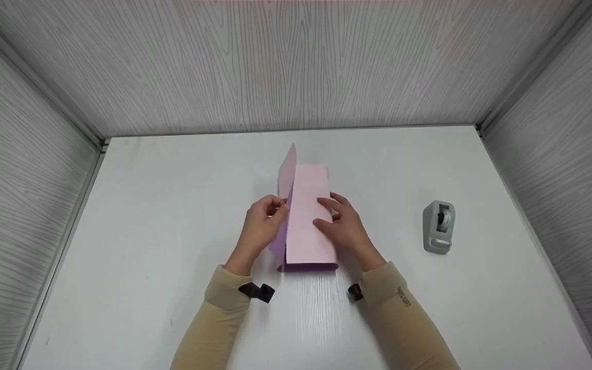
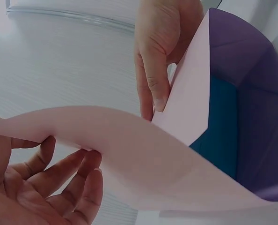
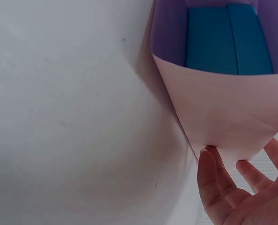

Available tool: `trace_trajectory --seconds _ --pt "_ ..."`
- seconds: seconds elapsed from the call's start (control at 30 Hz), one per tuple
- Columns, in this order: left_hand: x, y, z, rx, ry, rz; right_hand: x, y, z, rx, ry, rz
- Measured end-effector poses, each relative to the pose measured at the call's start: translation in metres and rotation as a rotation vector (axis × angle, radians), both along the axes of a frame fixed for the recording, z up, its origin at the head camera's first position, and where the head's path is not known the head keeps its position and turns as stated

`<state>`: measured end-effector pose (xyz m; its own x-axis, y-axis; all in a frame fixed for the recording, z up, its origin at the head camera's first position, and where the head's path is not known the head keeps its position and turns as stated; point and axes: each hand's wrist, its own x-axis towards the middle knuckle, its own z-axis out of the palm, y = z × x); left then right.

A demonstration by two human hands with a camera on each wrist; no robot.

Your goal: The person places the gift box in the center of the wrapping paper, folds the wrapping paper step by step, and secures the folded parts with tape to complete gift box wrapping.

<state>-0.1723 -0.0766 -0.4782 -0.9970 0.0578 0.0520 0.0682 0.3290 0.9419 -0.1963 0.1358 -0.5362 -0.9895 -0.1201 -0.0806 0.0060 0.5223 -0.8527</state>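
Note:
A sheet of paper (image 1: 310,216), pale pink outside and purple inside, is folded around a blue box (image 3: 209,42) in the middle of the table. The box shows only in the wrist views, through the open end of the paper; from above it is hidden. On the left, one flap (image 1: 287,172) of the sheet stands raised. My left hand (image 1: 264,221) pinches the edge of that flap between thumb and fingers. My right hand (image 1: 346,223) rests on the right side of the folded paper, its thumb and fingertips pressing the pink face.
To the right on the white table (image 1: 162,205) stands a grey tape dispenser (image 1: 438,227) with a roll in it. Grey wood-grain panels (image 1: 296,67) rise at the back and both sides. Black straps (image 1: 256,292) show at the wrists.

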Motion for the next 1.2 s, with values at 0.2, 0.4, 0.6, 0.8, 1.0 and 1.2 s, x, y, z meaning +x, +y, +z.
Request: trace_trajectory --seconds 0.2,0.4,0.6,0.8,1.0,1.2 --pt "-0.007 0.01 -0.007 -0.033 -0.027 -0.069 -0.001 0.0 -0.001 -0.007 0.004 0.005" --pt "-0.01 0.02 -0.015 -0.09 -0.049 -0.1 -0.001 0.001 -0.002 -0.011 0.004 -0.004" --pt "-0.011 0.027 -0.019 -0.128 -0.074 -0.113 -0.001 0.001 -0.002 -0.019 0.019 -0.002" --pt "-0.012 0.03 -0.022 -0.184 -0.077 -0.109 0.0 0.001 -0.003 -0.011 0.037 0.007" --pt "-0.011 0.031 -0.023 -0.245 -0.073 -0.091 0.003 -0.001 -0.003 0.046 0.078 -0.008" --pt "-0.01 0.032 -0.024 -0.277 -0.048 -0.085 0.009 0.002 0.002 0.093 0.116 -0.023"
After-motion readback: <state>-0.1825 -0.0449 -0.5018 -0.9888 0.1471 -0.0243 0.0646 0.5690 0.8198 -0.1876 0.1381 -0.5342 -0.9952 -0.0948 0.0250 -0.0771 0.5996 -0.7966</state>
